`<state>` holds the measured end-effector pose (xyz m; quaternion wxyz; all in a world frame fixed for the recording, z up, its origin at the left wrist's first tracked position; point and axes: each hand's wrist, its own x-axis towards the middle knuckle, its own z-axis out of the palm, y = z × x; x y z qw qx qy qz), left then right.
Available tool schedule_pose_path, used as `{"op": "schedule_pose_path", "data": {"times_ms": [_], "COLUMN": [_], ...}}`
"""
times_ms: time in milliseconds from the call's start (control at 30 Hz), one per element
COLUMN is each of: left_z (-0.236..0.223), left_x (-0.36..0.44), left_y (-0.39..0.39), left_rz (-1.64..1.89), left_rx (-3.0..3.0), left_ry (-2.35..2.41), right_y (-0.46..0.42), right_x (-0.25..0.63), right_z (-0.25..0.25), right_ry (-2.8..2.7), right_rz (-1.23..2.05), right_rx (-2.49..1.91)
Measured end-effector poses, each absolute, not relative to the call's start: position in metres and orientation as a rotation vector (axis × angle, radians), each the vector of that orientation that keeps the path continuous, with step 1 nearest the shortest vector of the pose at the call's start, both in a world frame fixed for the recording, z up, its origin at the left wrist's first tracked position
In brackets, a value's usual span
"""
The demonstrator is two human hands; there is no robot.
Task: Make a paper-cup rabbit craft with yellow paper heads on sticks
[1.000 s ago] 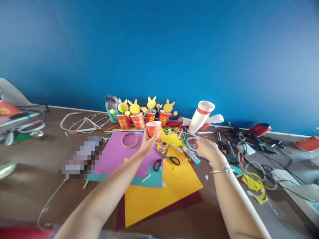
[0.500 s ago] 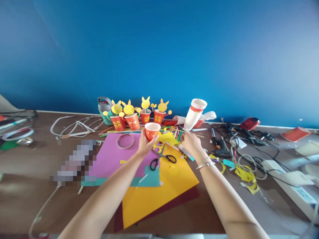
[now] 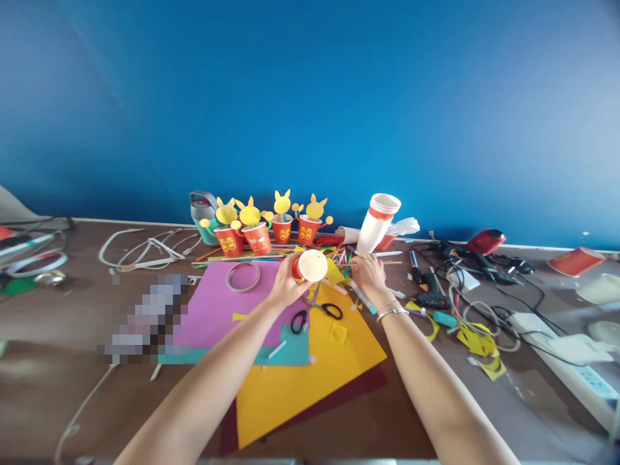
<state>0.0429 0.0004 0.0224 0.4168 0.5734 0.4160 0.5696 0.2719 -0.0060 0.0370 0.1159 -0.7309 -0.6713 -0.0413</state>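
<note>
Holding a red paper cup (image 3: pixel 310 266) and a thin stick (image 3: pixel 395 263)

The left hand (image 3: pixel 287 284) is curled round the side of the red paper cup, just wide enough to fit it. Holding it by the side leaves the mouth free. The cup is up above the papers and tipped, so its white inside shows, maybe to make it easier to look into. The right hand (image 3: pixel 369 275) is closed in a small bunch on the thin stick, which pokes out on both sides. One end points toward the cup, but they look apart. The fingertips are too small to see well.

Black-handled scissors (image 3: pixel 314 305) lie below the cup on a purple sheet (image 3: pixel 208 303) and a golden-yellow sheet (image 3: pixel 310 394), perhaps so they are easy to grab. Four red cups with yellow bunny-like heads (image 3: pixel 250 215) stand at the back by the blue wall (image 3: pixel 310 116), probably to keep them out of the way. A leaning stack of paper cups (image 3: pixel 375 224) is behind the right hand.
</note>
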Motion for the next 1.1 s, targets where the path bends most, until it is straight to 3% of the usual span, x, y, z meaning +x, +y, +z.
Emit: {"op": "schedule_pose_path", "data": {"times_ms": [200,400,633,767,967,1100], "left_z": [0.018,0.013,0.008,0.004,-0.010,-0.012], "left_x": [0.041,0.041,0.041,0.040,0.039,0.039], "left_y": [0.001,0.001,0.006,0.011,0.018,0.018], "left_rz": [1.424,1.457,1.488,1.529,1.555,1.560], "left_rx": [1.566,1.624,1.657,1.644,1.898,1.962], "left_ry": [0.963,0.916,1.055,1.059,1.044,1.022], "right_y": [-0.025,-0.058,-0.052,-0.046,-0.046,-0.052], "right_x": [0.261,0.250,0.234,0.231,0.244,0.247], "right_z": [0.074,0.106,0.097,0.088,0.096,0.106], "right_ry": [-1.827,-1.456,-2.020,-2.211,-2.009,-1.653], "right_rz": [-0.358,-0.299,-0.017,-0.043,-0.210,0.145], "right_rx": [-1.741,-1.079,-1.182,-1.342,-1.356,-1.079]}}
